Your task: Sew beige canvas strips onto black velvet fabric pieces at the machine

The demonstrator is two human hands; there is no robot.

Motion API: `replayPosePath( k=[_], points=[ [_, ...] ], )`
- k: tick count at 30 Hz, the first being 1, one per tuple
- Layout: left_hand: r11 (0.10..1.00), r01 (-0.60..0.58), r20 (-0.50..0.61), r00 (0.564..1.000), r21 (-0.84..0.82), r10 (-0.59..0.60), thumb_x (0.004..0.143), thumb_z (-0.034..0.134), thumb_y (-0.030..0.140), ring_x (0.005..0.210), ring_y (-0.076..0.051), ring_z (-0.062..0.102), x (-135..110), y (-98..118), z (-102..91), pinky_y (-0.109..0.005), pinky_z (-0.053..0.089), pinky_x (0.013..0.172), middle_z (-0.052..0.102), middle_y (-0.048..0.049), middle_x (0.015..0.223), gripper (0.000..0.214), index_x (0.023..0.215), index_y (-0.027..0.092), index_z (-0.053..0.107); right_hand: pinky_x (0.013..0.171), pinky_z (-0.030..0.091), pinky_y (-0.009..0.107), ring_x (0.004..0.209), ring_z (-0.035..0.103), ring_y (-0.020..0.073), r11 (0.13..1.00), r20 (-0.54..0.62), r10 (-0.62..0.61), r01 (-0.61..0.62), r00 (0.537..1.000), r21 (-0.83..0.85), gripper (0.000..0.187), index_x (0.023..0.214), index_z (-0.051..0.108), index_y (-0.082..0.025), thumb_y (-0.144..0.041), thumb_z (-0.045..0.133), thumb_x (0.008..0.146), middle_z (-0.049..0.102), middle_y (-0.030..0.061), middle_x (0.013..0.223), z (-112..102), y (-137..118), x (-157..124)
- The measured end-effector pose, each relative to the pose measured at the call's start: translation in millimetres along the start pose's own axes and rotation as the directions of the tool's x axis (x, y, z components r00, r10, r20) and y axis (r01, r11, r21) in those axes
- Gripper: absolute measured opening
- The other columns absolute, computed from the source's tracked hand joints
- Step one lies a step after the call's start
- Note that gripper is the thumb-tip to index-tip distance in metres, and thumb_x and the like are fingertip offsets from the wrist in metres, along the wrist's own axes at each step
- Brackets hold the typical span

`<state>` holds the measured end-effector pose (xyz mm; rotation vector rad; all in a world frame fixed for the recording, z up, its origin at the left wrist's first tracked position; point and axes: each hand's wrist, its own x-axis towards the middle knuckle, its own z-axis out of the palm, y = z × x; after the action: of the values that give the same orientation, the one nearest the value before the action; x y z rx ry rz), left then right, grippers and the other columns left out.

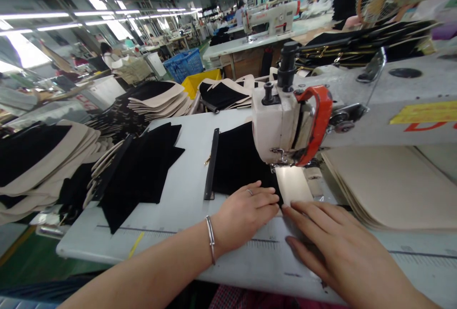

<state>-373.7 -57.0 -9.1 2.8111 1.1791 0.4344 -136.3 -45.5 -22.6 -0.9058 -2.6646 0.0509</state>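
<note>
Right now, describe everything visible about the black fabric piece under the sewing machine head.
The black fabric piece looks like matte, velvety cloth, lying flat on the pale sewing table. Its right part runs under the machine head, beside a beige piece. A dark straight bar lies along its left edge. The left hand presses its near edge; the right hand rests just beside it.

A loose heap of black velvet cut pieces point(143, 171) lies left on the pale worktable point(185, 190). Stacks of beige-backed panels point(160, 102) sit behind, near a yellow plastic crate point(200, 80) and what seems a blue basket point(183, 64).
</note>
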Motion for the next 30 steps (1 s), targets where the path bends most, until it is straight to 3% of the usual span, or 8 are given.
replayPosePath(
  k=[11, 23, 30],
  points=[
    [0.999, -0.017, -0.012, 1.0, 0.041, 0.018, 0.097, 0.041, 0.015, 0.128, -0.017, 0.048, 7, -10, 1.1, -0.038, 0.032, 0.115, 0.061, -0.0052, 0.127, 0.025, 0.113, 0.014, 0.06, 0.089, 0.046, 0.044, 0.103, 0.052, 0.0237, 1.0, 0.007, -0.002, 0.002, 1.0, 0.004, 0.036, 0.122, 0.054, -0.022, -0.039, 0.052, 0.09, 0.058, 0.0055, 0.115, -2, 3, 11],
    [0.999, 0.01, -0.019, 1.0, 0.035, -0.01, 0.095, 0.044, 0.013, 0.123, -0.017, 0.052, 23, -33, 1.6, -0.036, 0.039, 0.11, 0.061, -0.0074, 0.123, 0.021, 0.109, 0.014, 0.06, 0.091, 0.044, 0.045, 0.107, 0.051, 0.0261, 0.999, 0.025, -0.011, 0.012, 1.0, -0.039, 0.048, 0.129, 0.051, -0.019, -0.046, 0.052, 0.09, 0.057, 0.0078, 0.116, 3, 18, 35],
    [0.998, 0.059, -0.004, 0.998, 0.027, -0.059, 0.094, 0.049, 0.015, 0.113, -0.018, 0.057, 32, -44, 2.2, -0.035, 0.045, 0.104, 0.062, -0.0065, 0.115, 0.017, 0.103, 0.015, 0.063, 0.085, 0.045, 0.045, 0.099, 0.054, 0.0265, 0.996, 0.042, 0.001, 0.003, 0.999, -0.086, 0.052, 0.132, 0.05, -0.018, -0.048, 0.051, 0.089, 0.058, 0.0099, 0.115, 1, 22, 49]
  ],
)
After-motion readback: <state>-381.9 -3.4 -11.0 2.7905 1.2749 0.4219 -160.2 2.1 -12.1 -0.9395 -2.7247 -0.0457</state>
